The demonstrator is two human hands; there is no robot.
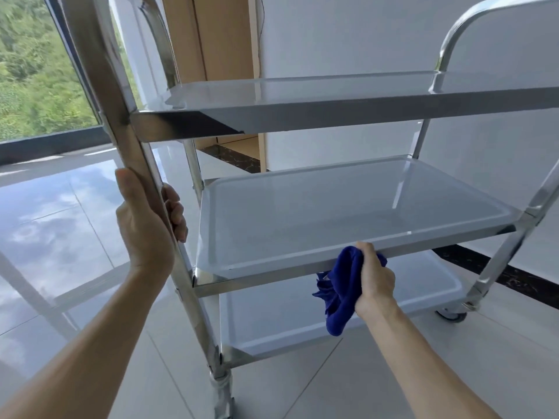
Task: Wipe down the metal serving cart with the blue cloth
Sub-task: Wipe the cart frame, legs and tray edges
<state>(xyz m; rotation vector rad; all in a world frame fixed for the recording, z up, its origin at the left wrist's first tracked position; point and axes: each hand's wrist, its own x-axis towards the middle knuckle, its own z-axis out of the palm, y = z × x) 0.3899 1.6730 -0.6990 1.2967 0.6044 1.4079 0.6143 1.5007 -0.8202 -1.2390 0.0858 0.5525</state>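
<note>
Metal serving cart (pixel 357 114): three tiers, polished steel, standing on a glossy pale tiled floor (pixel 60 225) before a white wall (pixel 348 34); all shelves bare. Near-left upright post (pixel 145 176): gripped by the left hand (pixel 145 225), thumb on the outer face, fingers curled round the inner side just below the top shelf. Middle shelf (pixel 348 213): front rim in contact with the blue cloth (pixel 341 288). Blue cloth: bunched, clenched in the closed right hand (pixel 375 276), pressed against the front edge of the middle shelf right of centre; loose folds hang below the rim, over the bottom shelf (pixel 272 322). Caster (pixel 450 314): one visible at the far-right leg. Window (pixel 36 65): upper left, green foliage outside.
</note>
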